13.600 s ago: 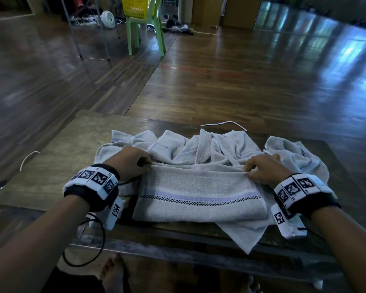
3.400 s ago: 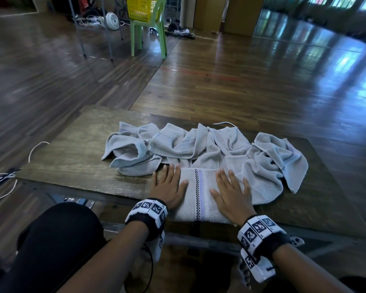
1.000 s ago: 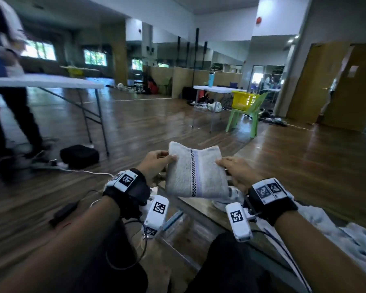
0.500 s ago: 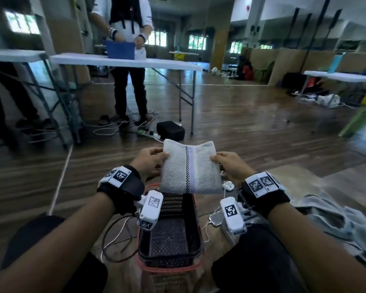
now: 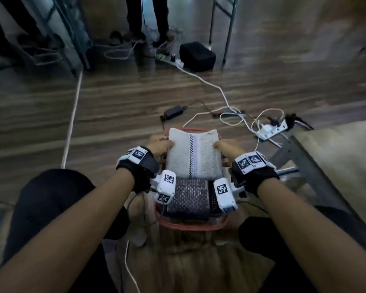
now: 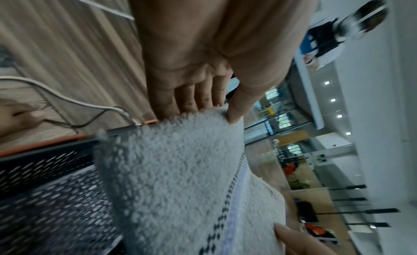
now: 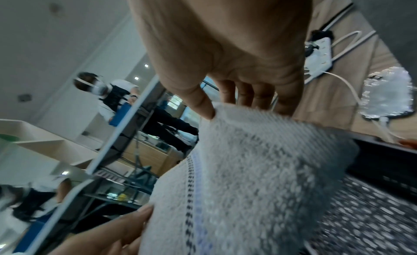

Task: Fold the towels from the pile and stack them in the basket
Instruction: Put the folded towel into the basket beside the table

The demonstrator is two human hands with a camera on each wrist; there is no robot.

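Observation:
A folded grey towel (image 5: 193, 153) with a checked and lilac stripe hangs over the far half of the basket (image 5: 190, 226), a black mesh box with an orange-red rim on the floor between my knees. My left hand (image 5: 164, 141) grips the towel's left edge and my right hand (image 5: 217, 144) grips its right edge. In the left wrist view the thumb (image 6: 235, 114) lies on top of the towel (image 6: 180, 169) with the fingers under it, above the basket (image 6: 45, 169). The right wrist view shows the same pinch on the towel (image 7: 248, 169). The basket's near half shows only bare mesh.
The wooden table's corner (image 5: 336, 155) and its metal frame stand at right. A white power strip (image 5: 270, 130), an adapter and several cables lie on the floor beyond the basket. Farther off are a black box (image 5: 197, 56), folding-table legs and a standing person's legs (image 5: 146, 17).
The towel was pressed flat on the table, then lifted and swung left. Over the last half second both hands lowered it toward the basket's far half, and my view tipped down.

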